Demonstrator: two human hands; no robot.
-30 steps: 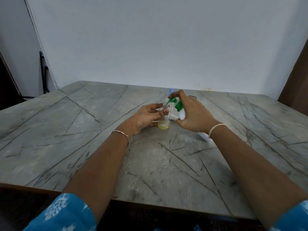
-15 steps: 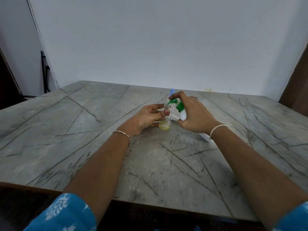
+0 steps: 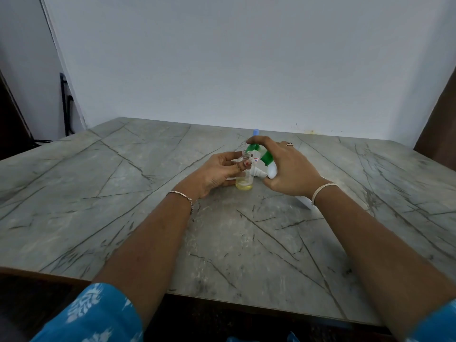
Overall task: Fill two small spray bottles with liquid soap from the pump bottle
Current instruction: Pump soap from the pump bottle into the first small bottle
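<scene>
At the middle of the grey veined surface [image 3: 148, 218], the white pump bottle [image 3: 271, 171] is tilted in the right hand [image 3: 291, 169]. Its fingers [image 3: 260, 141] curl round the bottle, forefinger atop the green pump, nozzle over the small spray bottle [image 3: 244, 180]. The left hand [image 3: 217, 174] grips that clear bottle, upright on the surface, a little yellow soap at its bottom. A blue cap [image 3: 256, 132] peeks out behind.

Under the right hand's [image 3: 290, 169] forefinger, the spout [image 3: 251, 147] of the pump bottle [image 3: 267, 157] seems to have dipped slightly nearer the mouth of the small bottle [image 3: 244, 180] held by the left hand's [image 3: 214, 175] thumb.
</scene>
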